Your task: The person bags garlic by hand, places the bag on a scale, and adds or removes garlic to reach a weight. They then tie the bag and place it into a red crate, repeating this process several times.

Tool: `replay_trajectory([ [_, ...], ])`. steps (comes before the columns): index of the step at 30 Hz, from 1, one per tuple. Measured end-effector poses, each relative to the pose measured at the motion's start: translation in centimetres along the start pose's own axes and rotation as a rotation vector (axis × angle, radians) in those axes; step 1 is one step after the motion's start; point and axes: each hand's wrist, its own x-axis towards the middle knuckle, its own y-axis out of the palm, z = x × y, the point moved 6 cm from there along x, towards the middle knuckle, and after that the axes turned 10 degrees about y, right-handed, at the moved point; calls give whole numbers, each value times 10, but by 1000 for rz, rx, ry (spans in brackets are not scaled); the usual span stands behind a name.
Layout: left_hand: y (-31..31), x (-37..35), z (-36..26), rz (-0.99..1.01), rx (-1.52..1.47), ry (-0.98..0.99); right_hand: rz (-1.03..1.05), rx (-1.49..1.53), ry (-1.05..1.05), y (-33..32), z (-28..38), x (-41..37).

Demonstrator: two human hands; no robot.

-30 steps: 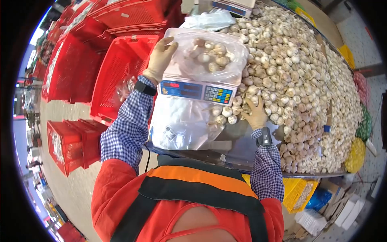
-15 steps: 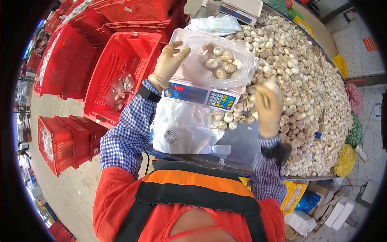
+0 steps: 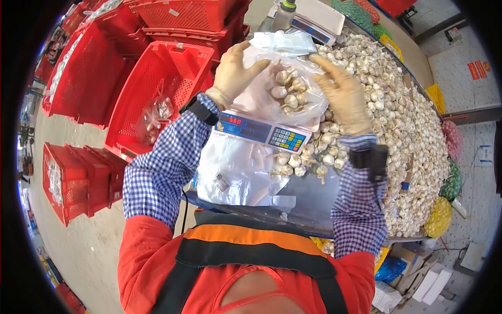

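Observation:
A clear plastic bag (image 3: 308, 108) with several garlic bulbs (image 3: 293, 90) in it lies on the white pan of a digital scale (image 3: 246, 127), whose red display seems to read 560. My left hand (image 3: 232, 76), in a pale glove, is over the bag's left side, thumb and fingers apart. On the opposite side my gloved right hand (image 3: 342, 97) reaches over the bag's right edge with its fingers stretched out and holds nothing. Just in front of the scale are flat plastic bags (image 3: 235, 167) in a stack, with loose garlic bulbs (image 3: 293, 163) beside them.
A large garlic heap (image 3: 397, 115) covers the table's right side. Left of the scale stands a red crate (image 3: 123, 118) holding packed bags; more red crates (image 3: 78, 180) are around it. At the back are a folded plastic packet (image 3: 285, 43), a bottle (image 3: 284, 15) and a second scale (image 3: 314, 31).
My right hand has moved from the garlic heap to the bag's right edge. My left hand has shifted slightly over the bag. The bag holds more bulbs, and the display has changed from 402.

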Motion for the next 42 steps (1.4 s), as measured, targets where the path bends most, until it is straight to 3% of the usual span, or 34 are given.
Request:
replay_trajectory([
  [2, 0, 13, -24, 29, 116, 60, -86, -646, -300, -15, 26, -1],
  [4, 4, 21, -42, 65, 238, 114, -58, -794, -430, -3, 19, 4],
  [6, 26, 24, -22, 478, 445, -148, 94, -1217, -608, 28, -4, 5],
  [7, 27, 30, -8, 473, 453, -147, 131, -1368, -576, 34, -31, 19],
  [8, 38, 29, 16, 675, 476, -114, 123, -1368, -584, 32, -25, 21],
  [9, 45, 25, 35, 879, 496, -81, 250, -1678, -326, 27, -37, 28],
  [10, 39, 29, 39, 855, 579, 44, 383, -1963, -32, 16, -50, 30],
  [12, 5, 42, 27, 770, 553, 31, 268, -1954, -112, -12, -50, 29],
  [14, -22, 51, 13, 506, 251, -169, 159, -1946, -195, -37, -44, 23],
  [15, -20, 53, 12, 559, -59, -52, -67, -1571, -367, -48, -18, 13],
  [16, -19, 53, 10, 557, -61, -51, -270, -1175, -508, -63, 5, -1],
  [17, -11, 50, 1, 486, -900, -322, -506, -885, -650, -68, 26, -18],
  [18, -4, 53, -16, 349, -1734, -583, -521, -891, -651, -58, 32, -24],
  [20, -4, 61, -50, 275, -1700, -525, -780, -283, -409, -76, 27, -28],
  [21, -5, 65, -68, 336, -1670, -432, -787, -409, -223, -83, 10, -18],
  [22, -7, 66, -76, 354, -1672, -416, -809, -408, -227, -87, 10, -21],
  [24, -18, 70, -76, 394, -1097, -209, -355, 350, 154, -80, -24, -12],
  [25, -17, 71, -70, 427, -1044, -299, -323, 541, 3, -77, -31, -7],
  [26, -14, 74, -75, 437, -1046, -286, -253, 549, -85, -68, -15, -5],
  [28, -1, 66, -88, 644, -910, -287, -143, 541, -191, -37, 6, 3],
  [29, 15, 62, -100, 624, -911, -11, -103, 527, -213, -22, 10, 12],
  [30, 20, 50, -130, 730, -947, -168, -118, 526, -217, -18, 13, 18],
  [32, 48, 38, -129, 803, -724, -159, -279, -335, -737, -3, 42, 7],
  [33, 56, 38, -119, 808, -729, -157, -283, -339, -732, -6, 34, 7],
  [35, 51, 53, -87, 600, -561, -140, -193, 25, -381, -21, -9, 18],
  [36, 48, 59, -75, 525, -636, -230, -193, 25, -380, -28, -21, 15],
  [38, 27, 78, -89, 178, -132, 368, 338, 500, 46, -10, -50, 6],
  [39, 45, 75, -80, 361, -406, 207, 119, 367, 31, -5, -48, -4],
  [40, 50, 75, -78, 365, -408, 205, 117, 369, 36, 3, -49, -11],
  [42, 76, 61, -57, 549, -1069, -368, 149, 359, 109, 16, -56, -23],
])
